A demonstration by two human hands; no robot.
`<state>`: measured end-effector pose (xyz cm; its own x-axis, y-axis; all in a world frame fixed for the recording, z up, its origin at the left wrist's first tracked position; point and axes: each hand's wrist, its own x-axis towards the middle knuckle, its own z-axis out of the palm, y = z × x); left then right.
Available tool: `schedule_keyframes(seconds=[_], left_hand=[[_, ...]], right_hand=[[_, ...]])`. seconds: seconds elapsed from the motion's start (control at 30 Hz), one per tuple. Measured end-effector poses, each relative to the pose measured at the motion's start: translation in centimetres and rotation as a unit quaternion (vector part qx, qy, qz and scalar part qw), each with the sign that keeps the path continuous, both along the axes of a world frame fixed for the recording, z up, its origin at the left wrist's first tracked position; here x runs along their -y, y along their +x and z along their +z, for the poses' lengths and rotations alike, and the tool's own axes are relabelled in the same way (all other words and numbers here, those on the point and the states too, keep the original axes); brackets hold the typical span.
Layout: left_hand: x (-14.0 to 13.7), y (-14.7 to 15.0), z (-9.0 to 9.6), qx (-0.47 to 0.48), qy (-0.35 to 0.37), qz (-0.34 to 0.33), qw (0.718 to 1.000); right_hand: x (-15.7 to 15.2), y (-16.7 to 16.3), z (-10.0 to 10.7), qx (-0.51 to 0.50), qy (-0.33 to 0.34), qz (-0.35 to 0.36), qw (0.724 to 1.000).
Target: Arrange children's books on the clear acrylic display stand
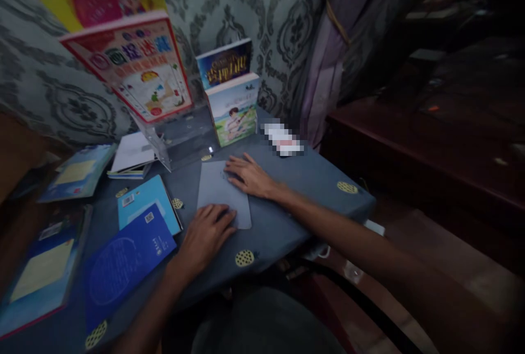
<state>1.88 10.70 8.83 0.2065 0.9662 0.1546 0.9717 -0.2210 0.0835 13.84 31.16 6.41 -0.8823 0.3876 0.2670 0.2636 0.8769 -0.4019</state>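
Note:
A pale grey, flat rectangle [217,184] with rounded corners, either a thin booklet or a card, lies on the table in front of me. My left hand [210,228] rests over its near left corner, palm down with the fingers slightly bent. Across the far right edge lies my right hand [251,176], its fingers stretched and spread on the surface. Neither hand grips anything. Left of my left hand a dark blue book [131,261] overlaps a light blue book [143,201].
A clear acrylic stand [162,151] holds a red-bordered picture book [151,80]. Two upright books, the front one with a guitar player [235,116], stand behind my hands. More books [45,272] lie left. A blurred-out white item [283,139] sits right, near the table edge.

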Motion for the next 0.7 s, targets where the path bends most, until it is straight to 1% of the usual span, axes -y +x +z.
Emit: schedule_keyframes(seconds=[0.07, 0.17, 0.23, 0.3, 0.37, 0.43, 0.5, 0.53, 0.6, 0.67, 0.7], left_hand=[[0.3, 0.1, -0.3, 0.004, 0.020, 0.004, 1.000], [0.6, 0.5, -0.8, -0.001, 0.046, 0.030, 0.998], [0.7, 0.7, -1.1, -0.003, 0.056, 0.044, 0.997], [0.9, 0.9, -1.3, 0.003, 0.058, 0.049, 0.997], [1.0, 0.9, -1.2, 0.016, 0.050, 0.053, 0.997], [0.9, 0.6, -0.9, 0.038, 0.035, 0.053, 0.997], [0.5, 0.0, -0.3, 0.068, 0.022, 0.070, 0.995], [0.0, -0.4, 0.1, 0.078, 0.017, 0.091, 0.993], [-1.1, -1.4, 1.0, 0.078, -0.001, 0.160, 0.984], [-2.5, -2.3, 1.8, 0.055, -0.041, 0.230, 0.971], [-3.1, -2.7, 2.1, 0.047, -0.063, 0.250, 0.965]], right_hand=[[0.9, -0.9, 0.5, 0.003, 0.020, 0.048, 0.999], [2.1, -3.1, 1.1, 0.025, 0.028, 0.125, 0.991], [2.6, -4.5, 1.4, 0.049, 0.024, 0.136, 0.989], [2.6, -5.4, 1.5, 0.071, 0.021, 0.109, 0.991], [2.2, -5.4, 1.4, 0.084, 0.020, 0.061, 0.994], [1.7, -4.7, 1.1, 0.090, 0.022, 0.006, 0.996], [1.4, -3.6, 0.7, 0.096, 0.024, -0.049, 0.994], [1.5, -3.0, 0.4, 0.097, 0.025, -0.074, 0.992], [1.9, -1.8, -0.2, 0.092, 0.026, -0.113, 0.989], [2.6, -0.8, -1.0, 0.074, 0.030, -0.130, 0.988], [3.0, -0.4, -1.4, 0.061, 0.030, -0.130, 0.989]])
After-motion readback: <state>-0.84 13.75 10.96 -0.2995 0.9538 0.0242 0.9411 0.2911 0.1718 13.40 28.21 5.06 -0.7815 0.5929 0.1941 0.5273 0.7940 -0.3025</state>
